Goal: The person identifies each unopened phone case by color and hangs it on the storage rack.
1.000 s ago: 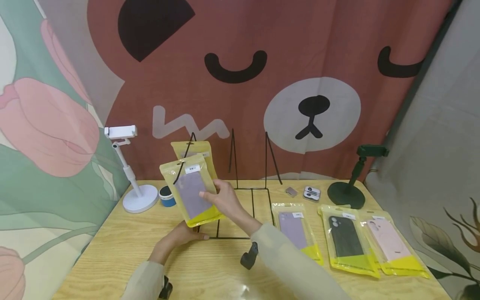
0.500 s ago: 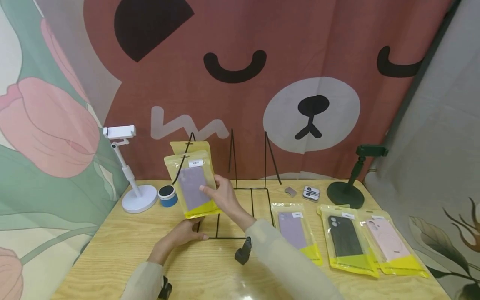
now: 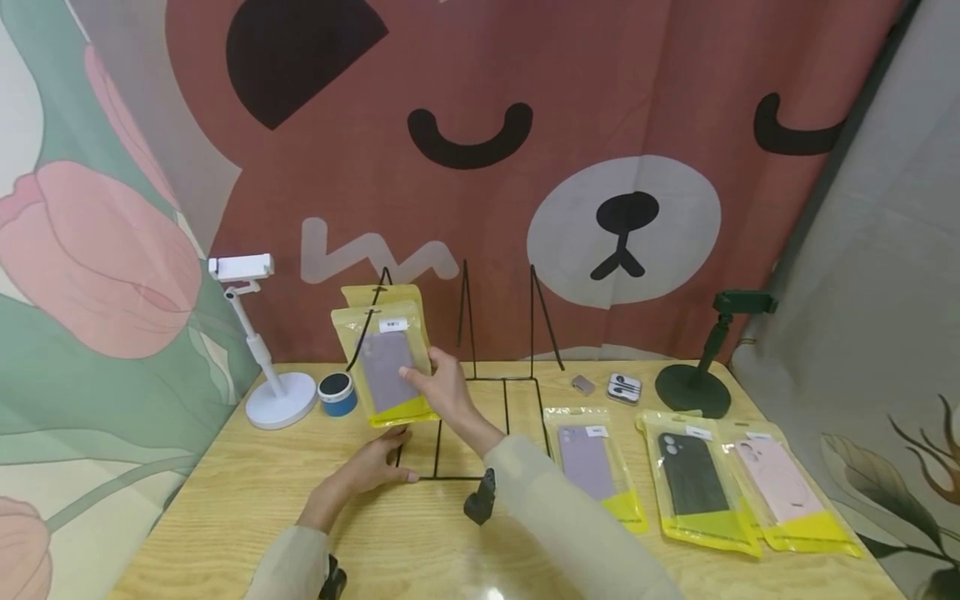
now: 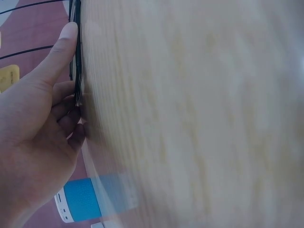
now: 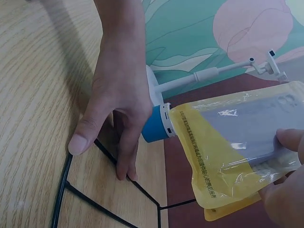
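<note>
My right hand (image 3: 420,379) pinches a yellow pouch (image 3: 384,367) with a purple phone case inside and holds it upright, in front of the left prong of a black wire rack (image 3: 501,379). Another yellow pouch (image 3: 393,294) hangs on that prong behind it. In the right wrist view the held pouch (image 5: 228,142) sits between my thumb and fingers (image 5: 289,140). My left hand (image 3: 378,462) rests on the table, its fingertips on the rack's front-left base wire (image 5: 111,206). In the left wrist view its thumb (image 4: 59,47) lies along the wire (image 4: 76,61).
A white phone stand (image 3: 266,371) and a blue round speaker (image 3: 335,393) stand left of the rack. On the wooden table (image 3: 225,500) to the right lie purple (image 3: 592,462), black (image 3: 693,483) and pink (image 3: 780,483) case pouches. A dark stand (image 3: 697,375) and small gadgets (image 3: 622,386) sit behind them.
My right hand has carried the purple-case pouch up and away from me, closer to the rack's left prong and more upright. The left hand has stayed on the rack's base.
</note>
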{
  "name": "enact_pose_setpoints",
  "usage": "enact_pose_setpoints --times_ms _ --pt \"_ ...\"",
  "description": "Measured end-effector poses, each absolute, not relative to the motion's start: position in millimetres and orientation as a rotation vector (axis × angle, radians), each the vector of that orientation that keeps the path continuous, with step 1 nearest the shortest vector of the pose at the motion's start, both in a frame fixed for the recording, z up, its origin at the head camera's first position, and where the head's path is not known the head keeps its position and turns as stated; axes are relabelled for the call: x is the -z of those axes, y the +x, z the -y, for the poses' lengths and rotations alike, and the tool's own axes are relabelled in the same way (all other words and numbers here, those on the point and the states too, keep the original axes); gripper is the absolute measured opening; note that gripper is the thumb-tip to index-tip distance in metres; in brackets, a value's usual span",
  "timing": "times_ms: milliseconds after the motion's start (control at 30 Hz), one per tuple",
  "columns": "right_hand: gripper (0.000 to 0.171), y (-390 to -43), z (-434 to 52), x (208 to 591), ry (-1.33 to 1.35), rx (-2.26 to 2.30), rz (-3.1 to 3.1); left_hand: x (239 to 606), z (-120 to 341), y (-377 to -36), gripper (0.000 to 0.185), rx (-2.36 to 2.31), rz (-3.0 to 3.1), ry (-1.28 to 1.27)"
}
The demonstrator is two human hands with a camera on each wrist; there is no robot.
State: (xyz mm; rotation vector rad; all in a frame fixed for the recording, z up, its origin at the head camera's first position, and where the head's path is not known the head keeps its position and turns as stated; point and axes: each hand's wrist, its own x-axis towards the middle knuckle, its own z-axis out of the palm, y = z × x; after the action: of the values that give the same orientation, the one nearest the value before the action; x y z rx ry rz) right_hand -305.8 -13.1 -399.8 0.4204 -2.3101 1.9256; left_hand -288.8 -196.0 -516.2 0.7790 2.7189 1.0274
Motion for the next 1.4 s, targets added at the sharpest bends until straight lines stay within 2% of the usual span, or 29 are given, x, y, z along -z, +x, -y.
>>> enact_pose_setpoints --times_ms 367,633,800,1233,1400 --pt "0.026 -307.3 13.9 402.9 0.439 -1.88 2.331 520.5 193.8 -289.3 0.084 -1.014 -2.701 0.759" --pt "0.039 -305.5 4.7 410.4 0.462 -1.722 2.467 521.3 194.6 -287.0 0.085 -0.996 -2.729 0.729" --pt "0.037 -300.2 -7.8 419.8 0.496 -1.773 2.487 523.9 195.9 -287.6 0.085 -0.987 -2.732 0.721" --pt "0.043 -260.7 -81.9 421.7 0.583 -1.733 2.647 519.3 196.6 -288.2 0.086 -0.97 -2.739 0.712" --pt "0.045 -253.8 -121.7 425.2 0.497 -1.696 2.636 516.2 195.7 -288.3 0.087 -0.96 -2.738 0.709"
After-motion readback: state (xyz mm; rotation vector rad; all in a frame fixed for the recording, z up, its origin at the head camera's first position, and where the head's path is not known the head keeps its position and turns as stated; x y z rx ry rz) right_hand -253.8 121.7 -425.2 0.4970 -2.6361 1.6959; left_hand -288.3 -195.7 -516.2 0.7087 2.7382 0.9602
